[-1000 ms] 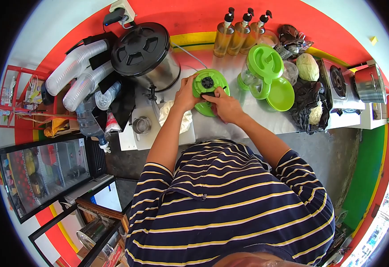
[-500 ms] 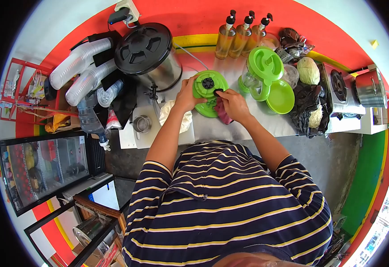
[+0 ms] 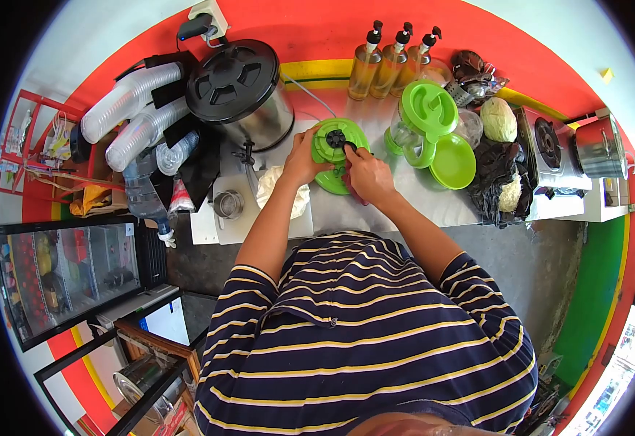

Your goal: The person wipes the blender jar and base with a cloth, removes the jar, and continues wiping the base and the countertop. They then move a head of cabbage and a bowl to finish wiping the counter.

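A green blender base (image 3: 348, 131) with a black drive coupling (image 3: 336, 138) on top stands on the steel counter. My left hand (image 3: 304, 161) grips its left side. On the right, my right hand (image 3: 369, 178) pinches a small black piece (image 3: 348, 146) against the base's edge, close to the coupling; its exact kind is unclear. A maroon cloth (image 3: 356, 193) hangs out under the right hand, partly hidden by it. Right of the base is a clear blender jug with a green lid (image 3: 428, 105), beside a green plate (image 3: 453, 161).
A steel drink dispenser (image 3: 241, 91) stands at the back left. Three pump bottles (image 3: 365, 70) line the back wall. A cabbage (image 3: 499, 120), a black plastic bag (image 3: 491, 178) and a stove (image 3: 547, 138) are at right. A steel cup (image 3: 228, 204) and off-white cloth (image 3: 281, 192) lie at left.
My right hand has shifted slightly left, bringing the black piece from the base's right edge nearer the coupling. My left hand keeps its hold on the base.
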`<control>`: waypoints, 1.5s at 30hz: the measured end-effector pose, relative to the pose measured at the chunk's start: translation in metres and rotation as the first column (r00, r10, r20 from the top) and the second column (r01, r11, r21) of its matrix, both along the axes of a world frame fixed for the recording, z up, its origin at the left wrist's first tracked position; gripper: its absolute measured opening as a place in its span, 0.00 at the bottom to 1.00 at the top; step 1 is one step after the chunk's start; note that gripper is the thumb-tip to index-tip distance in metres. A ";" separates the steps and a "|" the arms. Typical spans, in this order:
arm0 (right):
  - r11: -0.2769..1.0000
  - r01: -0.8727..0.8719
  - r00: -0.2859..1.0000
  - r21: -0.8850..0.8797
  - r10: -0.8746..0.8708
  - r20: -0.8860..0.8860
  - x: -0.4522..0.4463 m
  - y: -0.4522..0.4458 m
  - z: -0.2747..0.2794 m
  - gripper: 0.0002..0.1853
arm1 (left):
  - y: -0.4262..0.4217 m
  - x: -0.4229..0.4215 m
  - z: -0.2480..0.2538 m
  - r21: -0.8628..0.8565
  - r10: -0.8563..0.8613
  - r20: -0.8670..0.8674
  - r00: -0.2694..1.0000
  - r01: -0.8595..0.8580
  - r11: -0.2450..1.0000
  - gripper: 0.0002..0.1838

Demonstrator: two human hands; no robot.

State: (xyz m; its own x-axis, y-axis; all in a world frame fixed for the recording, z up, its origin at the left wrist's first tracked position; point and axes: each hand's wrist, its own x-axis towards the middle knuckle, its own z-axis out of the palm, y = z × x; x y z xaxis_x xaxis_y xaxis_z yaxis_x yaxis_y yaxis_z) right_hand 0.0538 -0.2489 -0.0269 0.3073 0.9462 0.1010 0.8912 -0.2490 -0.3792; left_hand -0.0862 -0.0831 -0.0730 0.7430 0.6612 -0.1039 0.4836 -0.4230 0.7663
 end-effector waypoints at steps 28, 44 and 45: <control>0.927 0.082 0.729 0.366 0.195 -0.657 0.017 0.060 0.087 0.23 | -0.010 -0.030 0.101 -0.665 0.487 0.562 0.669 0.015 0.747 0.07; 0.990 0.143 0.979 -0.009 -0.143 -0.147 -0.002 0.037 -0.031 0.59 | -0.020 0.019 -0.006 -0.751 0.673 0.467 0.573 -0.145 0.644 0.14; 0.989 0.146 0.978 -0.012 -0.146 -0.147 -0.002 0.038 -0.030 0.58 | -0.023 0.018 -0.012 -0.620 0.588 0.598 0.545 -0.151 0.770 0.15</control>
